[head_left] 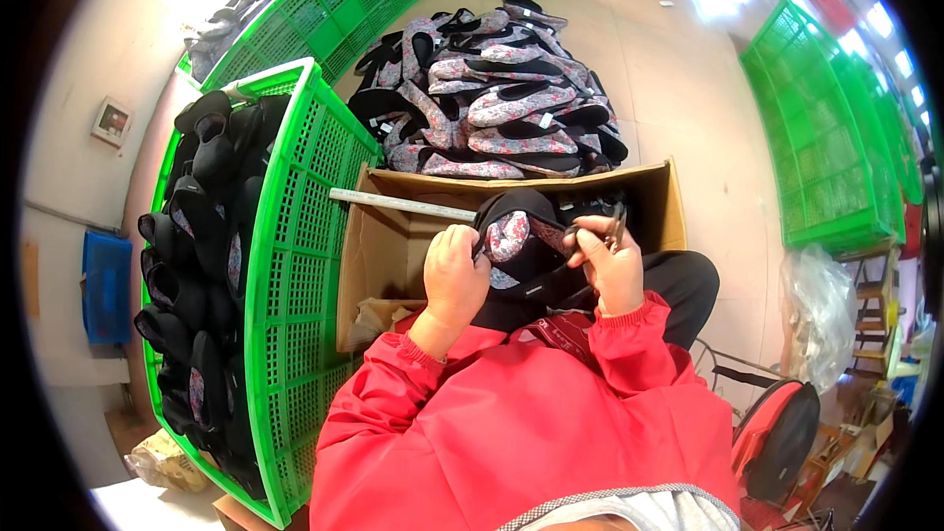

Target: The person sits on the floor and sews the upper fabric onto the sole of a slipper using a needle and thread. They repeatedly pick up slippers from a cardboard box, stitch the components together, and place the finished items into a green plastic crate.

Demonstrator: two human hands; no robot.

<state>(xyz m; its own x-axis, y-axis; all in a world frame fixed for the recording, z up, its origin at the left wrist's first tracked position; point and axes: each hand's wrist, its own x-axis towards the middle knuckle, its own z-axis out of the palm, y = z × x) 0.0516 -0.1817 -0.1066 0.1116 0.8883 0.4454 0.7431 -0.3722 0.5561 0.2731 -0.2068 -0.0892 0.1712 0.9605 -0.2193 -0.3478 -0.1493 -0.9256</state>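
Observation:
A black fabric slipper [531, 205] with a flowered lining is held up in front of me, over my lap. My left hand [456, 273] is closed on its left edge, thumb and fingers pinching the fabric. On the other side, my right hand [612, 265] is closed, with its fingertips at the slipper's right edge. A small pair of dark metal scissors [617, 228] sticks up from the right hand; its lower part is hidden by the fingers. Behind the slipper stands an open cardboard box [388, 236] with dark things inside at the right.
A big pile of flowered and black slippers [521, 88] lies beyond the box. At my left stands a green plastic crate [310, 265] full of black slippers. More green crates [821, 138] stand at the right. A pale strip [403, 203] crosses the box.

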